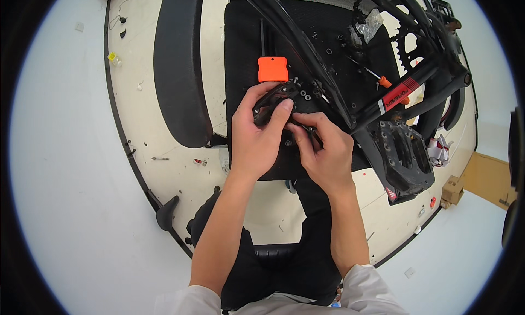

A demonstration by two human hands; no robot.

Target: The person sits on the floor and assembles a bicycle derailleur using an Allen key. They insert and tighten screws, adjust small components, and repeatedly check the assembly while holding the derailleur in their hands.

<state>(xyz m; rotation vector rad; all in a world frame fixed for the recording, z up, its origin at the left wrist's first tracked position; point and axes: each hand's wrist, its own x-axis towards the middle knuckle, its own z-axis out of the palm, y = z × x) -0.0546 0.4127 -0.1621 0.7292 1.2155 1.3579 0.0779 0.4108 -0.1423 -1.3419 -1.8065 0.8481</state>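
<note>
Light sleeves (373, 287) sit nearest; the left hand (257, 142) curls around a black bicycle part (266, 108) above the black tabletop (241, 44), toward its near edge; the right hand (328, 156) nearly pinches beside it, its hold unclear.

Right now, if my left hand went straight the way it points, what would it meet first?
Probably the orange block just ahead, beyond the black part your left hand holds; height is unclear, so it might pass above.

Is a small black part (268, 103) with shiny silver spots. Sits tilted in the left hand (257, 142), with the right end higher. Is pinched under the thumb, close to the right hand (328, 153). Is partly hidden by fingers.
</note>
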